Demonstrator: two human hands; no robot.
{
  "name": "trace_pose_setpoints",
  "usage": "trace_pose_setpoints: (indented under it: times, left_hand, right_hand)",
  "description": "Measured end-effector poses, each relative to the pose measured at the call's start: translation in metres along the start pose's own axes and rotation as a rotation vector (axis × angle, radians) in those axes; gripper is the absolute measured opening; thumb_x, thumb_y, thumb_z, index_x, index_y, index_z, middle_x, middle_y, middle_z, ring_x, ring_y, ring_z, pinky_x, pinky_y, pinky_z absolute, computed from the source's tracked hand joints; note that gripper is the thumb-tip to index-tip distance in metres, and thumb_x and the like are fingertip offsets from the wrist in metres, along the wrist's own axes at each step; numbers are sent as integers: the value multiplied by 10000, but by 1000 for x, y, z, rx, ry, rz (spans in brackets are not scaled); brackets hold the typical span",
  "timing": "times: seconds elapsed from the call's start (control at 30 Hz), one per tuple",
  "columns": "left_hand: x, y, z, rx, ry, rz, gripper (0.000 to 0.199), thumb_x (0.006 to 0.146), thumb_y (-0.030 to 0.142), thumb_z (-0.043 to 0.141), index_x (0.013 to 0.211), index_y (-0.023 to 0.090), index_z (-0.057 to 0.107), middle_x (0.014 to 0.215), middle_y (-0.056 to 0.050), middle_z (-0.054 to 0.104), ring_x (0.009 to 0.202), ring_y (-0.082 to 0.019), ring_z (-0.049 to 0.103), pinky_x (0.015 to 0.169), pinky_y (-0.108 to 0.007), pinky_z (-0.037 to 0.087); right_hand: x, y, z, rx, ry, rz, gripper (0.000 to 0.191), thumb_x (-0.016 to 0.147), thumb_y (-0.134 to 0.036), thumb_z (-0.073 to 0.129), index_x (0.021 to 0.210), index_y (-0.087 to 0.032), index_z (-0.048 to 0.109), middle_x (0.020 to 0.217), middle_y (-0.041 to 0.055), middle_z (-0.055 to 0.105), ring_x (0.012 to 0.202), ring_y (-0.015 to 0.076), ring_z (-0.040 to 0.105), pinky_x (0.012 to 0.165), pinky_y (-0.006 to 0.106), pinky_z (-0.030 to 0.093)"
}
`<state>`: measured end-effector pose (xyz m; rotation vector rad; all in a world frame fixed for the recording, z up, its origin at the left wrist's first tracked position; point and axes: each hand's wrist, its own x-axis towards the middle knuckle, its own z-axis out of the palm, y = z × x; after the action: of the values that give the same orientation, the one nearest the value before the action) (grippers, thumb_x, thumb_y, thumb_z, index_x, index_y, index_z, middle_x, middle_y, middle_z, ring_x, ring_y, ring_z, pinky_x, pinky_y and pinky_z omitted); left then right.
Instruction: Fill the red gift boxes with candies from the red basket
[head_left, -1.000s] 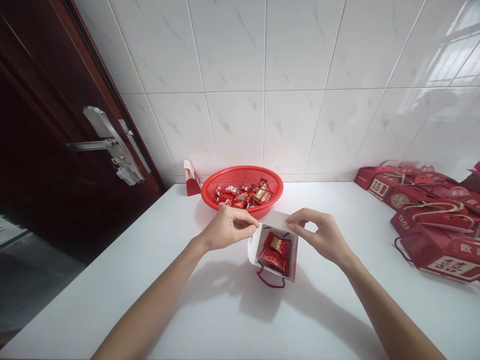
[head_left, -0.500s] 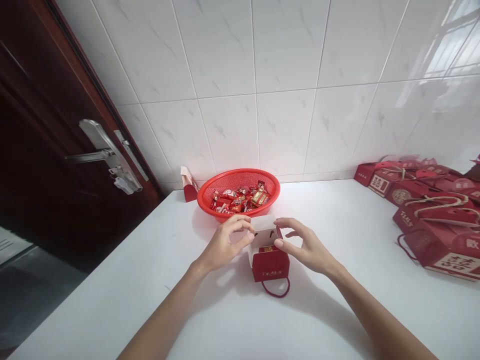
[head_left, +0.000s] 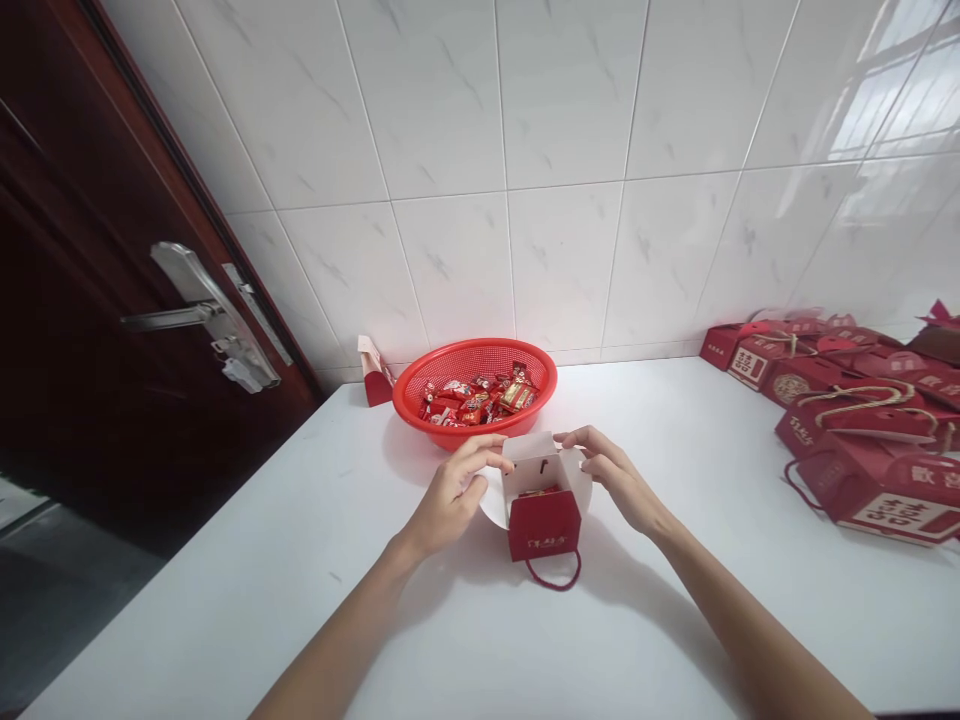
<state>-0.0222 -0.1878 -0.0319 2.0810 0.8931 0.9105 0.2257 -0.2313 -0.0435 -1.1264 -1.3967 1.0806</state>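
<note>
A small red gift box (head_left: 546, 525) stands on the white table with its top open and its white inside showing. Red-wrapped candy (head_left: 541, 491) lies in it, partly hidden by the front wall. My left hand (head_left: 450, 495) curls round the box's left side flap, fingertips at the back left corner. On the other side, my right hand (head_left: 619, 482) has thumb and fingers on the right side flap (head_left: 576, 472), which leans outward. A dark red cord handle (head_left: 556, 580) loops onto the table in front.
Behind the box, a red plastic basket (head_left: 405, 400) holds many wrapped candies. A small red and white carton (head_left: 375, 375) stands to its left by the tiled wall. Several red gift boxes (head_left: 832, 390) with cord handles crowd the right side. A dark wooden door (head_left: 97, 300) is at left.
My right hand has moved slightly right and up, and the box's right flap now leans outward. My left hand stays by the left flap. The view has shifted slightly.
</note>
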Motion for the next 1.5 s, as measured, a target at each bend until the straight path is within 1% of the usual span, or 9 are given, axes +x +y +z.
trace_pose_setpoints:
  times: [0.17,0.3,0.43,0.5,0.73,0.87,1.1,1.3,1.5]
  left_hand:
    - [2,-4,2,-21,60,26,338,793,149,426,919,211,733,1221,-80,645,1169,-253,602,1014,-393,469]
    - [2,-6,7,-74,60,13,317,810,183,430,888,199,737,1130,-80,670,1056,-240,629,890,-360,501]
    - [1,-7,12,-133,62,-31,301,850,248,454,852,198,751,1108,-80,667,1029,-239,623,879,-362,486]
    - [0,-7,14,-155,71,-26,291,850,262,470,838,199,754,1095,-78,669,1034,-241,616,897,-366,476]
    - [1,-2,18,-164,97,17,270,861,340,508,741,187,695,986,-75,681,990,-241,616,917,-373,475]
    - [1,0,19,-100,111,14,309,864,389,525,663,183,636,1014,-83,677,976,-238,615,909,-373,475]
    - [2,2,18,-87,97,12,316,860,382,545,619,188,611,988,-72,683,941,-226,632,911,-376,486]
    - [2,4,17,-37,71,57,303,901,401,532,719,186,644,944,-60,697,923,-221,637,888,-357,486]
    - [-1,2,15,-13,10,108,275,880,417,554,977,185,665,1026,-67,684,999,-244,629,922,-372,476]
  right_hand:
    - [2,3,-8,-74,-3,23,241,723,-269,420,854,-219,616,1288,84,631,1081,283,567,793,367,439]
    - [1,1,-8,-117,-13,8,214,740,-290,430,802,-216,621,1079,69,679,926,241,572,752,343,432]
    - [0,-2,-5,-80,-12,26,179,801,-363,487,807,-220,593,921,27,644,753,186,539,687,314,428]
    - [0,-2,-4,-79,-16,25,236,852,-443,509,815,-221,581,881,15,620,728,175,532,673,306,425]
    - [1,4,-12,-203,-94,-95,447,866,-671,538,915,-230,594,1002,42,620,901,221,544,764,344,441]
    - [1,7,-15,-223,-154,-90,443,805,-637,647,983,-239,569,1109,47,601,932,220,544,753,338,445]
    - [1,7,-8,-241,-97,-100,369,807,-563,652,965,-246,548,1105,44,602,965,227,537,737,331,436]
    - [2,11,-5,-257,-78,-124,310,806,-486,653,952,-243,528,1081,36,614,996,241,539,787,349,434]
    - [1,12,-2,-292,-39,-151,273,802,-433,641,963,-243,532,1086,31,634,997,244,548,903,403,421]
